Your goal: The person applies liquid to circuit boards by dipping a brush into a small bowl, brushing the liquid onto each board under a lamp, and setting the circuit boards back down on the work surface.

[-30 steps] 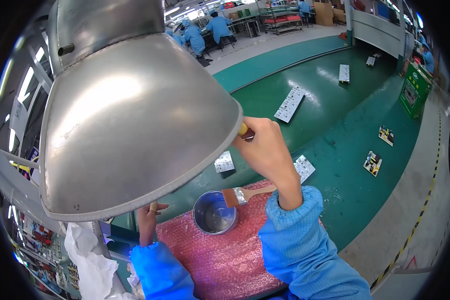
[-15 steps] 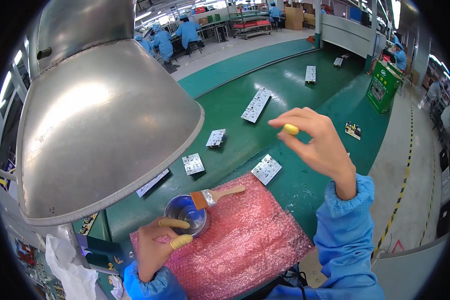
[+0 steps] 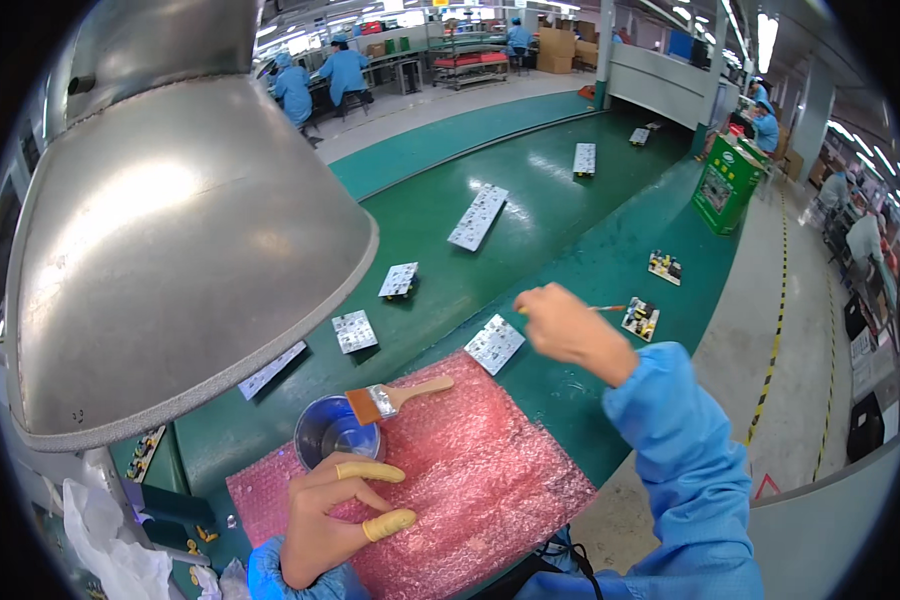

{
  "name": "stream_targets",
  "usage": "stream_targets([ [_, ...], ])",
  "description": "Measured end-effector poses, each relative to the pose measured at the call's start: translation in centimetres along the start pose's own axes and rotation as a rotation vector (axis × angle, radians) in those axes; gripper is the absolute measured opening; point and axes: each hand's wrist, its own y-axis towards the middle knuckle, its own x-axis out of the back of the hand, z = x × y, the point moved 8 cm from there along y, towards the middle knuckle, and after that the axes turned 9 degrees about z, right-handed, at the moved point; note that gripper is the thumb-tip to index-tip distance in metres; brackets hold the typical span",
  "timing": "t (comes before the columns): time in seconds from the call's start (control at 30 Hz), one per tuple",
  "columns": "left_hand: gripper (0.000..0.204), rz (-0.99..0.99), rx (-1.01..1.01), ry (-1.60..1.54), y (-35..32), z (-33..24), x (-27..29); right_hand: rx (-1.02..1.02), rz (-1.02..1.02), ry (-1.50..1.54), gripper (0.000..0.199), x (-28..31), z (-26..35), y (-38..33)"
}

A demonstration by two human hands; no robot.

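My left hand (image 3: 335, 515), with pale yellow finger cots on two fingers, is open above pink bubble wrap (image 3: 490, 470). Beside its fingers stands a round metal bowl (image 3: 310, 440) with clear liquid in it. A flat brush (image 3: 390, 400) with brown bristles and a wooden handle lies across the bowl's rim and onto the wrap. My right hand (image 3: 570, 325) is closed over the green surface, just right of a white circuit board (image 3: 495, 345); its fingertips are mostly hidden. A thin stick (image 3: 607, 308) shows behind this hand; I cannot tell whether the hand holds it.
A large metal hood (image 3: 190, 250) fills the upper left. More boards, including a long white one (image 3: 479, 217) and a component-covered one (image 3: 641, 318), lie on the green surface (image 3: 560, 260). A green can (image 3: 728, 185) stands at the far right. Crumpled white plastic (image 3: 100, 540) hangs lower left.
My right hand has dropped and turned over, its fingers curling closed. The left hand has come nearer and rightward, off the bowl's edge onto the wrap. The whole view has shifted slightly.
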Motion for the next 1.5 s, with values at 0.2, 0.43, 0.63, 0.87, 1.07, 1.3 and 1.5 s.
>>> stream_targets([
  [0.2,0.031,-0.070,0.076,-0.017,-1.1,-0.4,0.6,-0.117,0.098,-0.077,0.067,-4.9,1.7,3.1],
  [0.43,0.055,-0.232,0.089,-0.190,-1.5,1.4,2.1,-0.182,0.148,-0.119,0.072,-5.9,1.7,4.2],
  [0.63,0.048,-0.258,0.043,-0.254,-1.3,2.6,2.7,-0.096,0.243,0.119,0.069,-1.9,1.1,3.3],
  [0.87,0.063,-0.298,-0.101,-0.233,-1.8,2.2,3.1,0.220,0.302,0.647,0.073,4.7,10.1,1.5],
  [1.07,0.069,-0.370,-0.165,-0.131,-2.1,1.5,3.2,0.485,0.355,0.643,0.081,5.8,18.4,1.7],
  [1.3,0.078,-0.544,-0.210,0.073,-3.6,0.1,5.0,0.609,0.341,0.675,0.086,4.3,22.8,2.9],
  [1.5,0.077,-0.541,-0.243,0.163,-2.8,0.0,5.5,0.647,0.306,0.632,0.086,4.6,22.9,3.0],
])
